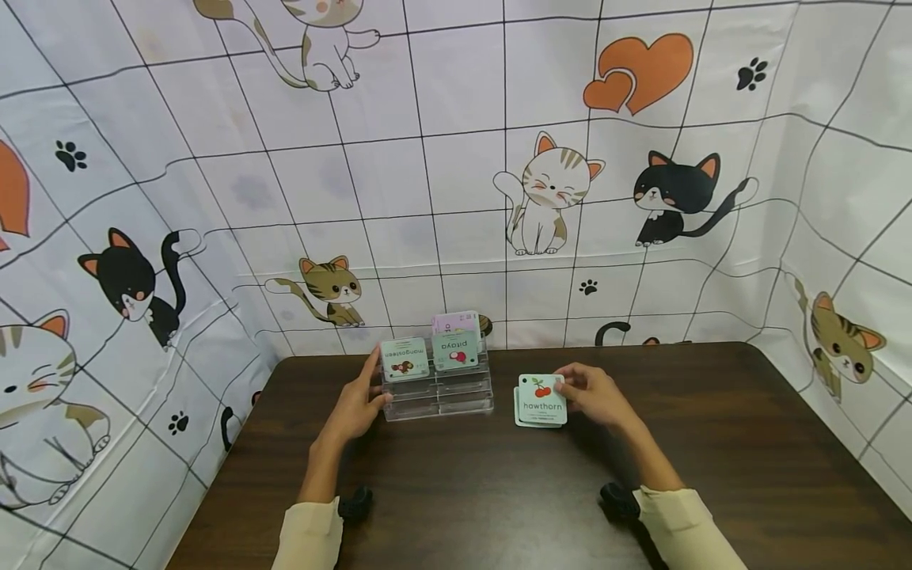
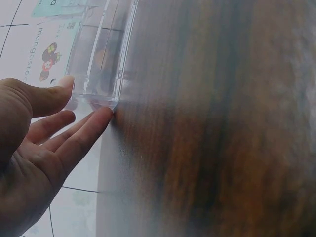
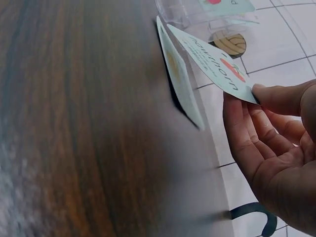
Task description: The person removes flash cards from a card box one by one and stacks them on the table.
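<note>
In the head view a clear plastic tiered card rack (image 1: 438,408) stands near the back of the table. My left hand (image 1: 356,405) rests against its left end, fingers fairly straight; in the left wrist view the thumb (image 2: 61,94) lies at the rack's corner. A mangosteen card (image 1: 404,360) and a pitaya card (image 1: 456,351) sit in upper slots, with a pink card (image 1: 456,321) behind the pitaya one. My right hand (image 1: 598,394) pinches a hawthorn card (image 3: 217,64) by its edge. Tilted, it is raised over another card (image 3: 180,74) on the table.
The dark wood table (image 1: 492,491) ends at the back against a white cloth (image 1: 456,174) printed with grid lines and cartoon cats. A dark strap device (image 1: 355,504) sits at the left wrist and another (image 1: 618,503) at the right wrist.
</note>
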Available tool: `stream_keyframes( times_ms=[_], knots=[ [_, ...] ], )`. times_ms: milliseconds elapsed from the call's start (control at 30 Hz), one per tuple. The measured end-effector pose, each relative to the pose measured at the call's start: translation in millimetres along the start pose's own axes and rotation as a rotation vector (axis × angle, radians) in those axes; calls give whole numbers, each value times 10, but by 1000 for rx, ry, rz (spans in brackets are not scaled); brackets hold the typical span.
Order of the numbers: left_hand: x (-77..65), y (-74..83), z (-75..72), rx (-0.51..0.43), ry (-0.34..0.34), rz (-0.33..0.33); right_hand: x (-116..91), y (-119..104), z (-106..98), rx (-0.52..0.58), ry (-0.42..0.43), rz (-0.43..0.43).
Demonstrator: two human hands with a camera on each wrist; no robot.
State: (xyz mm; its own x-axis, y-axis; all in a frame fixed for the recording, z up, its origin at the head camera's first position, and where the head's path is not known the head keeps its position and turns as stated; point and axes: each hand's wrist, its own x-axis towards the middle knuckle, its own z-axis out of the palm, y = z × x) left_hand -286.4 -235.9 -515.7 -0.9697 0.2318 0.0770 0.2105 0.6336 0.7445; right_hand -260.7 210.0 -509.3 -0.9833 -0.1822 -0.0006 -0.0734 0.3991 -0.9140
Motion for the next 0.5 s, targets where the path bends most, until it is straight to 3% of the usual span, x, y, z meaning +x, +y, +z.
stream_keyframes(
  times_ms=[233,500],
  knots=[
    [11,0,-15,14,7,6,7,24,3,-22,-12,-1],
    [13,-9,-3,6,-3,6,47,81,66,-100,68,9]
  ],
)
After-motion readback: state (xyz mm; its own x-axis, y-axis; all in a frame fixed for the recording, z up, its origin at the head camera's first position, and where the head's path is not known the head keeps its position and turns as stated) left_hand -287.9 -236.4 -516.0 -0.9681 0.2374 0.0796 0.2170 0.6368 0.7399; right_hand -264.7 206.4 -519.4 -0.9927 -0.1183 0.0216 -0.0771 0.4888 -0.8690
